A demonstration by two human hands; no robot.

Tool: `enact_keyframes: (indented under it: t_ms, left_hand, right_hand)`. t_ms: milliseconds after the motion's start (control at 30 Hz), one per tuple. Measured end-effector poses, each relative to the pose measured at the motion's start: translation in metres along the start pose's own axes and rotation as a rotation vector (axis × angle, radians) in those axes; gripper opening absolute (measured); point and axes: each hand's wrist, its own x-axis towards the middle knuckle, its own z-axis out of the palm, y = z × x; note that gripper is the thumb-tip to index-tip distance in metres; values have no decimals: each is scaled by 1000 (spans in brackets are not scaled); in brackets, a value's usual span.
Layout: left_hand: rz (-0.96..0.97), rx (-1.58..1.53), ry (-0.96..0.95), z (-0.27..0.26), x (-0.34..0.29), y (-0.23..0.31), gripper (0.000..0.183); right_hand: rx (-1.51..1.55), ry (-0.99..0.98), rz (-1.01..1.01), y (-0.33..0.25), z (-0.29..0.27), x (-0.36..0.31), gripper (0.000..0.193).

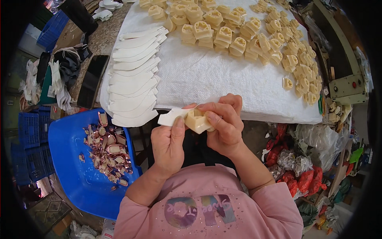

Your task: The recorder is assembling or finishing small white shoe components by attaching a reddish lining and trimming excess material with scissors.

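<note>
In front of my chest, at the near edge of the white-covered table, I hold a cream plastic block, apparently a shoe heel (197, 122). My right hand (226, 126) is closed on it, fingers at its hollow top and side. A white curved strip (172, 116) lies against its left side. My left hand (168, 146) pinches that strip between thumb and fingers. The strip's free end sticks out to the left, and its other end is hidden by my fingers and the heel. Similar white strips (133, 79) lie overlapped in a column on the table's left.
Many cream heels (203, 30) crowd the table's far and right sides. A blue tub (65, 159) at lower left holds shiny pinkish pieces (113, 149). A black phone (93, 77) lies left of the strips. Red and clear plastic bags (305, 181) are piled at the right.
</note>
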Motion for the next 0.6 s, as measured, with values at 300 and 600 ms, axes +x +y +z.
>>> enact_keyframes:
  t_ms: [300, 600]
  left_hand:
    - [-26, 86, 61, -11, 4, 3, 35]
    - [-112, 384, 59, -11, -3, -17, 25]
  right_hand:
    - [-97, -130, 65, -3, -9, 7, 35]
    - [-282, -686, 244, -22, -23, 29, 17]
